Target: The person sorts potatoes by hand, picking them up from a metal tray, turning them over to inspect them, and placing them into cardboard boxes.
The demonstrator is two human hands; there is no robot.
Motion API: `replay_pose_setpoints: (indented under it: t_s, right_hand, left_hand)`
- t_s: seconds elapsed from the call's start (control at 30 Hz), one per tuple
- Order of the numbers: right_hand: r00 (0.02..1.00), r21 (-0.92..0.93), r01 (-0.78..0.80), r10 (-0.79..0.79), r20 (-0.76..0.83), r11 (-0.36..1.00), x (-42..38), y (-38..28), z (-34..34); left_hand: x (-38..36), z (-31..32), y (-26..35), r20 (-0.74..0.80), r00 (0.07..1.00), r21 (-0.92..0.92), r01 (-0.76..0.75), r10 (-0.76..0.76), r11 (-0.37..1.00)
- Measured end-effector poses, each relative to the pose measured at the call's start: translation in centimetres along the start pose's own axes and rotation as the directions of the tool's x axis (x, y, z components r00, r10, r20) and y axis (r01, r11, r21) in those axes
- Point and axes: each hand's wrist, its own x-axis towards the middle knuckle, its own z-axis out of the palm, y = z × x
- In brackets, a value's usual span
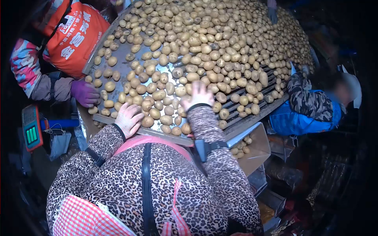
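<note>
Many small potatoes (158, 94) cover a large sorting table (123, 72). Near its front edge, my left hand (129, 120) rests palm down against a few potatoes, fingers extended and a little bent. My right hand (198, 96) reaches farther in, with its fingers apart over potatoes beside the slatted part of the table (232, 116). Neither hand appears to grasp a potato, though what lies beneath the palms is hidden.
A person's purple-gloved hand (85, 93) is at the table's left edge. Another person in a blue vest (301, 118) stands at right. A cardboard box (256, 147) holds potatoes below the front edge; a digital scale (32, 128) sits at left.
</note>
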Motion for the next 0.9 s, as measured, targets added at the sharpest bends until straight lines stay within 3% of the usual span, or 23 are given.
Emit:
replay_pose_setpoints:
  t_s: [0.07, 0.1, 0.13, 0.2, 0.27, 0.3, 0.33, 0.37, 0.4, 0.47, 0.53, 0.6, 0.73, 0.8, 0.83, 0.9]
  right_hand:
    - [0.976, -0.065, 0.151, -0.138, 0.166, 0.986, -1.9, -4.3, -2.0]
    - [0.965, -0.128, 0.248, -0.233, 0.121, 0.960, -3.6, -6.3, -1.2]
    - [0.924, -0.093, 0.321, -0.290, 0.250, 0.943, -5.0, -7.7, -0.9]
    - [0.836, -0.005, 0.534, -0.526, 0.158, 0.846, -6.5, -7.8, 3.9]
    - [0.803, 0.103, 0.586, -0.593, 0.066, 0.804, -6.6, -7.4, 4.2]
    - [0.774, 0.383, 0.567, -0.631, 0.054, 0.729, -6.2, -6.4, 4.0]
    - [0.736, 0.488, 0.615, -0.673, -0.073, 0.620, -6.1, -5.5, 3.7]
    - [0.726, 0.475, 0.591, -0.686, 0.040, 0.653, -5.8, -4.9, 0.9]
    - [0.706, 0.459, 0.566, -0.690, 0.158, 0.684, -5.6, -4.2, -1.8]
    - [0.820, 0.360, 0.561, -0.560, -0.118, 0.746, -5.8, -1.7, -1.3]
    - [0.830, 0.130, 0.557, -0.543, -0.131, 0.820, -6.8, 0.0, 0.0]
    - [0.823, 0.095, 0.506, -0.513, 0.245, 0.857, -7.5, 0.8, 3.1]
    - [0.921, -0.041, 0.390, -0.388, 0.037, 0.920, -5.8, -2.6, 6.6]
    - [0.831, -0.082, 0.535, -0.541, -0.129, 0.841, -3.1, -3.4, 7.4]
    - [0.786, -0.219, 0.539, -0.580, -0.216, 0.813, -0.6, -4.0, 9.9]
    - [0.772, -0.231, 0.577, -0.616, -0.156, 0.783, 2.3, -4.9, 10.2]
  left_hand:
    - [1.0, -0.5, 0.4, -0.008, 0.999, -0.010, -0.043, 0.043, 0.999]
    - [1.2, 0.0, 0.2, -0.005, 0.999, -0.037, -0.049, 0.049, 0.998]
    - [1.4, 0.2, 0.1, 0.003, 0.998, -0.007, -0.067, 0.067, 0.998]
    - [2.2, -0.6, 0.7, 0.037, 0.993, 0.058, -0.112, 0.110, 0.992]
    - [1.4, 1.1, -0.1, 0.068, 0.989, 0.133, -0.142, 0.134, 0.981]
    - [0.7, 1.5, -0.7, 0.086, 0.992, 0.124, -0.108, 0.098, 0.986]
    - [0.3, 1.6, -1.4, 0.102, 0.993, 0.116, -0.074, 0.062, 0.991]
    - [0.5, 0.7, -1.4, 0.167, 0.984, 0.144, 0.045, -0.069, 0.989]
    - [-0.7, 1.5, -2.3, 0.086, 0.983, 0.169, 0.149, -0.165, 0.974]
    - [-1.7, 0.4, -2.7, 0.126, 0.970, 0.192, 0.184, -0.210, 0.964]
    - [-3.0, 0.1, -2.3, 0.053, 0.979, 0.141, 0.186, -0.195, 0.972]
    - [-4.6, -0.1, -1.4, 0.023, 0.980, 0.088, 0.195, -0.198, 0.977]
    - [-5.6, -0.4, -1.0, 0.039, 0.982, 0.055, 0.181, -0.183, 0.982]
    - [-5.6, 0.4, -1.1, 0.032, 0.991, 0.015, 0.128, -0.128, 0.992]
    - [-5.4, 0.8, -1.1, 0.010, 0.989, 0.029, 0.147, -0.147, 0.989]
    - [-5.3, 2.1, -1.5, -0.030, 0.984, 0.052, 0.176, -0.175, 0.983]
